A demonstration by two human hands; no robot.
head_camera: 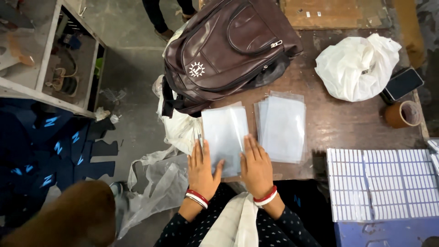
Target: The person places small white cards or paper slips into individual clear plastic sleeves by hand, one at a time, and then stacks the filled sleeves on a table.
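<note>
Your left hand (201, 167) and right hand (255, 165) lie flat, fingers together, gripping nothing, on a stack of clear plastic sleeves (225, 137) at the near edge of the counter (347, 123). Keep both palms pressing evenly so the slippery sheets stay squared. A second stack (281, 128) lies just right. Far right, a white plastic bag (354, 66) sits bunched, contents hidden; the brown backpack (228, 45) appears zipped shut.

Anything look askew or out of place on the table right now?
Mostly tidy. The left hand and right hand press flat on a stack of clear bags that overhangs the table's near edge. The brown backpack also juts past the left edge, and loose plastic sheeting trails on the floor below.
</note>
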